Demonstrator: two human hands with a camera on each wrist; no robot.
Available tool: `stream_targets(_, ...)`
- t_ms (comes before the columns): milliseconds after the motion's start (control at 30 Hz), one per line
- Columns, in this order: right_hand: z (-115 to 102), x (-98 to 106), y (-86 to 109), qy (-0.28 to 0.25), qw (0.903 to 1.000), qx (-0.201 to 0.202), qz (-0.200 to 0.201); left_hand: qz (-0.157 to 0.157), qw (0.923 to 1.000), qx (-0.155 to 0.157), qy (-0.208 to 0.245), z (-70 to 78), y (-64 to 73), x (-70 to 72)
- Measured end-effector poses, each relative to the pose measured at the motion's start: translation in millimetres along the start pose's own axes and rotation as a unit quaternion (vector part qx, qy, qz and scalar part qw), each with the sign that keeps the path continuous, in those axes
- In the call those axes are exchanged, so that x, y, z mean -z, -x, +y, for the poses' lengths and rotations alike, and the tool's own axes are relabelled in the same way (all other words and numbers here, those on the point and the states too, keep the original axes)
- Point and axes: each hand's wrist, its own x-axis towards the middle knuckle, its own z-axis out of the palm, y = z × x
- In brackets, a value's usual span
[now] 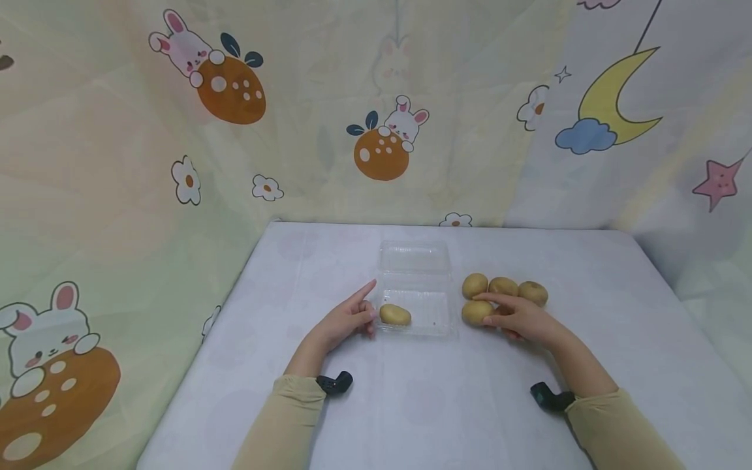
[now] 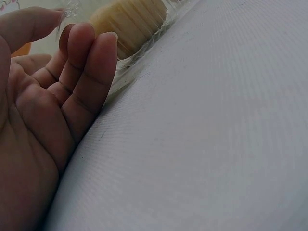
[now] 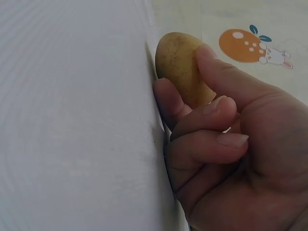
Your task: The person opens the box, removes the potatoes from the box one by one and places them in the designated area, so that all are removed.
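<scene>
A clear plastic clamshell box (image 1: 423, 326) lies with its lid (image 1: 414, 258) folded back, one potato (image 1: 395, 315) inside at its left end. At the box's left edge, my left hand (image 1: 346, 320) holds the rim between thumb and curled fingers; its index finger points out straight. The left wrist view shows the thumb (image 2: 33, 24) against the clear rim. My right hand (image 1: 523, 318) pinches a potato (image 3: 180, 67) between thumb and fingers, low at the table to the right of the box. Its other fingers (image 3: 207, 144) are curled in.
Behind the right hand, three more potatoes sit in a row: a left one (image 1: 474, 286), a middle one (image 1: 503, 286) and a right one (image 1: 532, 294). A white cloth covers the table (image 1: 411, 405). Printed fabric (image 1: 305, 117) hangs along the back and sides.
</scene>
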Motion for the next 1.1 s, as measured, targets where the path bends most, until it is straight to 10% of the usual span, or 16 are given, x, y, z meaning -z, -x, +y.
stream_targets(1100, 2.3, -0.6, -1.0, 0.006, 1.0000, 0.003, 0.004, 0.000, 1.0000, -0.001, -0.004, -0.9, -0.6, 0.6)
